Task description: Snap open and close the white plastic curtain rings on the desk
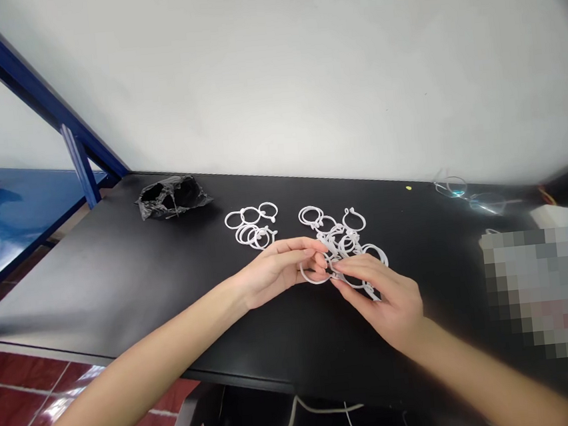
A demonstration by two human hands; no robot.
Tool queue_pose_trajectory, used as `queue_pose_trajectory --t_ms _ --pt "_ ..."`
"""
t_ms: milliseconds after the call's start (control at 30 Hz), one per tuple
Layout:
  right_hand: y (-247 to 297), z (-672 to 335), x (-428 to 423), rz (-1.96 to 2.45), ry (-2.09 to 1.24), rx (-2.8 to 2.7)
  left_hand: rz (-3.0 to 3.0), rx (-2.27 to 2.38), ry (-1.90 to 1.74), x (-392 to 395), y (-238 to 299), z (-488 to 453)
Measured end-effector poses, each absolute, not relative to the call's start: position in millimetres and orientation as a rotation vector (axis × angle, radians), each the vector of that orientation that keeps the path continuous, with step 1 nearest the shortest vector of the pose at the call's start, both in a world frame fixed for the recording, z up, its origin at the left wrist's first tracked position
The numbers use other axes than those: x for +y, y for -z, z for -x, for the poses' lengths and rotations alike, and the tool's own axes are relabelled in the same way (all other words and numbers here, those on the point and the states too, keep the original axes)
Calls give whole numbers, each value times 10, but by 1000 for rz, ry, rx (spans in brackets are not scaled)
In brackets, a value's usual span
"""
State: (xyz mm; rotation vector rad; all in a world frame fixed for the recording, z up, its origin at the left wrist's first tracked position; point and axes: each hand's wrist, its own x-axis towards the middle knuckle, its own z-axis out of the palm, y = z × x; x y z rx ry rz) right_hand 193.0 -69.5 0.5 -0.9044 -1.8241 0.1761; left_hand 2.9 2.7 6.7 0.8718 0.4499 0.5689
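Observation:
Both of my hands meet over the black table at a white plastic ring (315,280) with a small clasp-like end. My left hand (282,267) has its fingers closed around the ring's left and upper side. From the right, my right hand (385,294) pinches near the ring's end with thumb and fingertips. Behind and beneath my fingers lies a loose pile of similar white rings (347,242), partly hidden by my right hand. A smaller group of white rings (252,228) rests to the left of that pile.
A crumpled black plastic bag (174,197) sits open at the table's back left. Eyeglasses (468,195) lie at the back right, near a blurred-out pale object (548,295). A white wall rises behind the black table (119,276). Blue metal framing (41,89) stands at left.

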Motion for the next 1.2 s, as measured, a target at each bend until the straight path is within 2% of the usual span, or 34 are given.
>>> queue_pose_trajectory --t_ms 67,167,267,367,467,600,867,1067,1200 --pt "-18 -1926 -691 895 -183 -1798 -1026 519 -594 2 -71 -45" --pt "-45 -1913 -705 873 -210 -1804 -1606 618 -784 -60 -86 -48" --pt "-77 -1887 -752 823 -241 -1847 -2276 480 -990 -131 -70 -39" --pt "-114 -1845 -815 768 -290 -1882 -2611 368 -1122 -180 -25 -37" --pt "-124 -1802 -857 752 -342 -1888 -2743 327 -1204 -201 1 -37" --pt "-46 -1798 -828 776 -324 -1860 -2813 367 -1125 -166 -30 -19" --pt "96 -1929 -690 975 -144 -2144 -2950 1118 -995 297 -79 274" --pt "74 -1916 -727 1027 -197 -2330 -2949 1363 -618 457 -61 436" --pt "61 -1902 -745 1000 -261 -2267 -2936 1456 -477 454 -51 429"
